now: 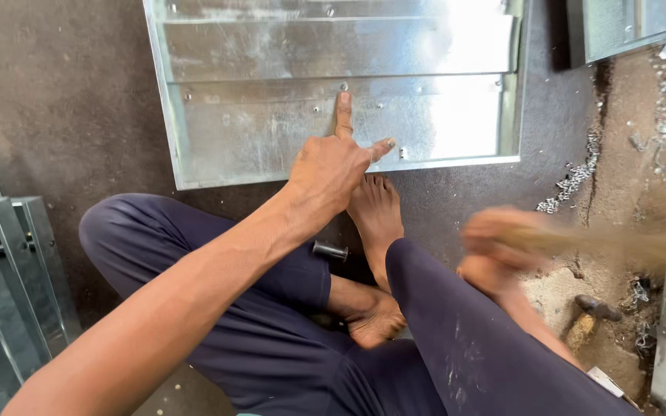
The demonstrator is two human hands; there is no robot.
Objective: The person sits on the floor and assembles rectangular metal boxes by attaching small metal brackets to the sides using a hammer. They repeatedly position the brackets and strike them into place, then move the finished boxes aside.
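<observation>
Left hand [331, 171]: forefinger extended, pressing a small fastener [344, 87] on the galvanised sheet-metal panel [271, 131] lying far on the floor. Right hand [495, 246]: blurred, closed round a wooden handle [618, 243]. Several fasteners appear seated; a second hammer [591, 316] lies near right.

Likely a sheet-metal workshop, galvanised panel [341, 92] on bare floor, metal shavings [576, 179], stacked steel channels [9, 285]
</observation>
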